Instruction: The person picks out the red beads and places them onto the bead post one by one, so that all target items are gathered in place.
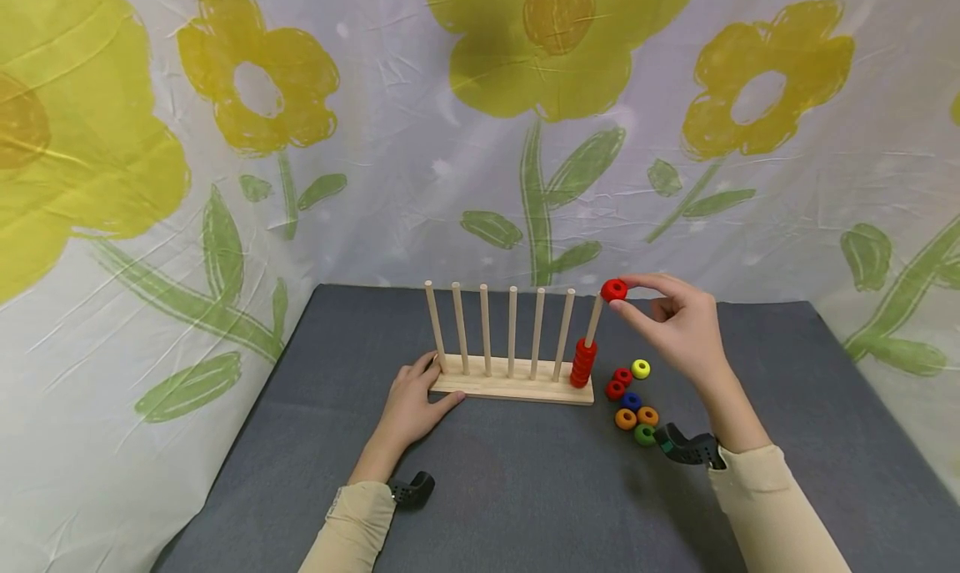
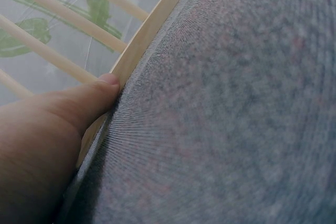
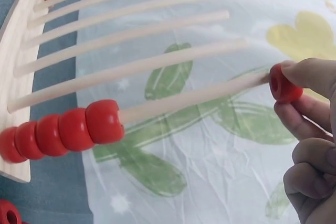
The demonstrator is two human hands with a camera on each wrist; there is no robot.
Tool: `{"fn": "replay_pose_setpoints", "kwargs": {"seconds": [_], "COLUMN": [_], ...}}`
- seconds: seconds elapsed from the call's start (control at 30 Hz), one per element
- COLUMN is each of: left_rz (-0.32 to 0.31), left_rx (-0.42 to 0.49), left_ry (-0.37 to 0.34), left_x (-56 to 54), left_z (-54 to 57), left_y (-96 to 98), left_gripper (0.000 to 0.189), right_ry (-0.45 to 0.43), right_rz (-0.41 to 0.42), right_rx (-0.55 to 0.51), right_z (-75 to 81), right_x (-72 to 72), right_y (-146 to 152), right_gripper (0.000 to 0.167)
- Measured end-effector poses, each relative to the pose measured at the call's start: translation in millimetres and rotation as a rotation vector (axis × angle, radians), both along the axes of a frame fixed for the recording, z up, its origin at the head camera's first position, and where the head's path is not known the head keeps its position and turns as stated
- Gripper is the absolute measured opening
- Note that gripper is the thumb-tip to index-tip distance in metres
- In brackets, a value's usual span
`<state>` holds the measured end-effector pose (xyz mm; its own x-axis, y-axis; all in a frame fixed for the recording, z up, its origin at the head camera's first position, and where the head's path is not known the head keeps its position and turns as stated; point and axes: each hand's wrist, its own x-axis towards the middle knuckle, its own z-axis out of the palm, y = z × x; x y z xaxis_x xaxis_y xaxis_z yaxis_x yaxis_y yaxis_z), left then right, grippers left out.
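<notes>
A wooden peg rack has several upright pegs along its base. My left hand grips the left end of that base, its thumb against the front edge. On the rightmost peg sits a stack of red beads. Between thumb and fingers, my right hand pinches another red bead right at this peg's tip, its hole facing the peg. I cannot tell whether the tip has entered the hole. The other pegs carry no beads.
Right of the rack lie loose beads: a yellow bead, red beads, a blue bead, orange beads and a green bead. A dark grey cloth covers the table. Behind hangs a flowered curtain.
</notes>
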<state>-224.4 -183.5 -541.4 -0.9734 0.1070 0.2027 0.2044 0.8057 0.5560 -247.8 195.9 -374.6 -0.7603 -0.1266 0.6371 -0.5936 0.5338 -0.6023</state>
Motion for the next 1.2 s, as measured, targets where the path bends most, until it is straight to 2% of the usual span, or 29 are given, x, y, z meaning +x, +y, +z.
{"fn": "replay_pose_setpoints", "kwargs": {"seconds": [0.5, 1.2], "left_rz": [-0.003, 0.003], "left_rx": [-0.007, -0.011], "left_ry": [0.006, -0.004], "left_x": [0.2, -0.1], "left_z": [0.9, 1.4], "left_y": [0.0, 0.0], "left_gripper": [0.071, 0.074], "right_ry": [-0.025, -0.044], "right_rz": [0.015, 0.036], "right_rx": [0.015, 0.014], "right_z": [-3.2, -11.4], "right_x": [-6.9, -4.8], "right_y": [-10.0, -10.9], "right_gripper": [0.034, 0.03]}}
